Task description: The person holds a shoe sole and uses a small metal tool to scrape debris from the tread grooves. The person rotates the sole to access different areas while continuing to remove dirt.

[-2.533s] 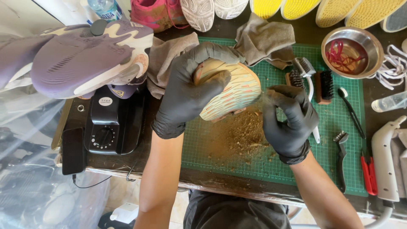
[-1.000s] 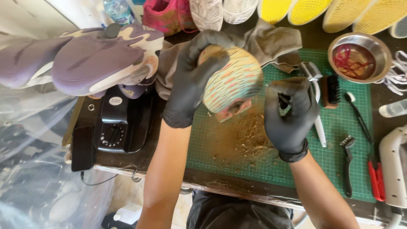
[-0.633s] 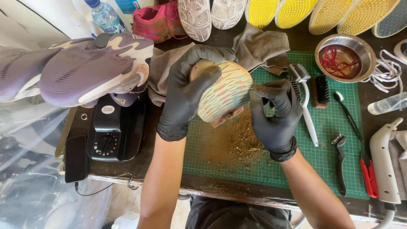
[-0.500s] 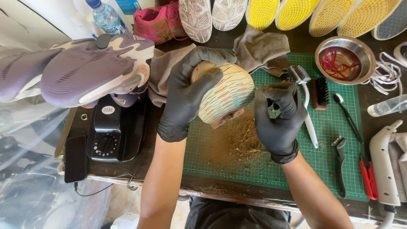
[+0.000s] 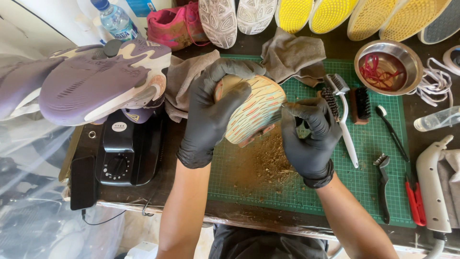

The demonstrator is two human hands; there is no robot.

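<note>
A shoe (image 5: pixel 254 112), sole up, hangs over the green cutting mat (image 5: pixel 383 192) on the desk, above a dirt pile (image 5: pixel 268 168). The left hand (image 5: pixel 211 110) wraps around it; the right hand (image 5: pixel 309 136) pinches closed at its edge, what it holds hidden. Brushes (image 5: pixel 342 103) lie just beside.

A purple sneaker (image 5: pixel 91 86) rests atop a black dial appliance (image 5: pixel 127 153), with a plastic water bottle (image 5: pixel 114 20) behind; right of the green cutting mat (image 5: pixel 383 182), a steel bowl (image 5: pixel 389 67) holds red laces, near brushes (image 5: pixel 360 103) and red-handled pliers (image 5: pixel 415 201)
</note>
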